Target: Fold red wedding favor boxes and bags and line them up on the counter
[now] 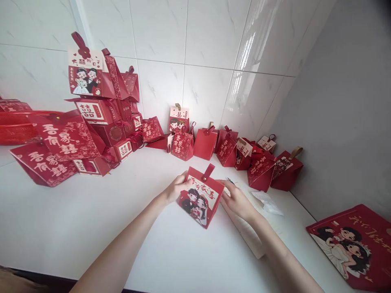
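Observation:
A small red gift box (200,197) with a cartoon bride and groom on its front and a red strap tab on top stands on the white table (91,228). My left hand (176,188) grips its left side, fingers curled round the edge. My right hand (237,200) presses against its right side with fingers closed on it. The box is tilted slightly toward me.
A tall pile of red gift boxes and bags (91,118) fills the left back corner. A row of small red boxes (232,152) lines the tiled wall. A flat red bag (354,244) lies at the right edge. Small clear plastic packets (269,202) lie beside my right hand.

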Available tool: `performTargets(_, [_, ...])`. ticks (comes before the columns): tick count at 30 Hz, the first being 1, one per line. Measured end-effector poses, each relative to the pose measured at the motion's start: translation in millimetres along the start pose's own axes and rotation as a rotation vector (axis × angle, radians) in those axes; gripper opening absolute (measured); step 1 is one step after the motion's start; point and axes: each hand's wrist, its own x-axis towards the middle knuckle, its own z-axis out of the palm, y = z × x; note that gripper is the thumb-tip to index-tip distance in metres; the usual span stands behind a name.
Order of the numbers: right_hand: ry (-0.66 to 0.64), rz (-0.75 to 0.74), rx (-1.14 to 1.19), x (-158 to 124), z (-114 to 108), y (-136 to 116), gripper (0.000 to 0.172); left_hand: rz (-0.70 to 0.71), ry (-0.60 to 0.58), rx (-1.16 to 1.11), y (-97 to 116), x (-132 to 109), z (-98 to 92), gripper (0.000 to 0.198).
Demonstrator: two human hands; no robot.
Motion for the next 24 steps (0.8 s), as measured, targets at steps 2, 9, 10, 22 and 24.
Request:
performTargets(2, [0.043,-0.050,0.222,0.0,5.5,-13.1,0.035,0.029,-0.049,0.068,0.3,-1.0,9.2,0.046])
performTargets(9, [0.045,-0.098,0.479,-10.4,34.7,-36.6,0.080,0.075,0.321,0.343,-1.7,-5.8,34.1,0.032])
performTargets(10, [0.076,-0.066,0.464,-11.5,36.1,-38.7,0.073,0.055,0.334,0.272,0.5,-5.2,32.6,0.025])
performTargets(22, [0.566,-0.340,0.137,-16.6,34.6,-46.3,0.042,0.465,0.373,0.423,15.0,-13.9,40.5,0.029])
performTargets(24, [0.640,-0.498,0.009,-16.4,32.2,-47.8,0.030,0.586,0.357,0.517,7.0,-14.9,48.6,0.023])
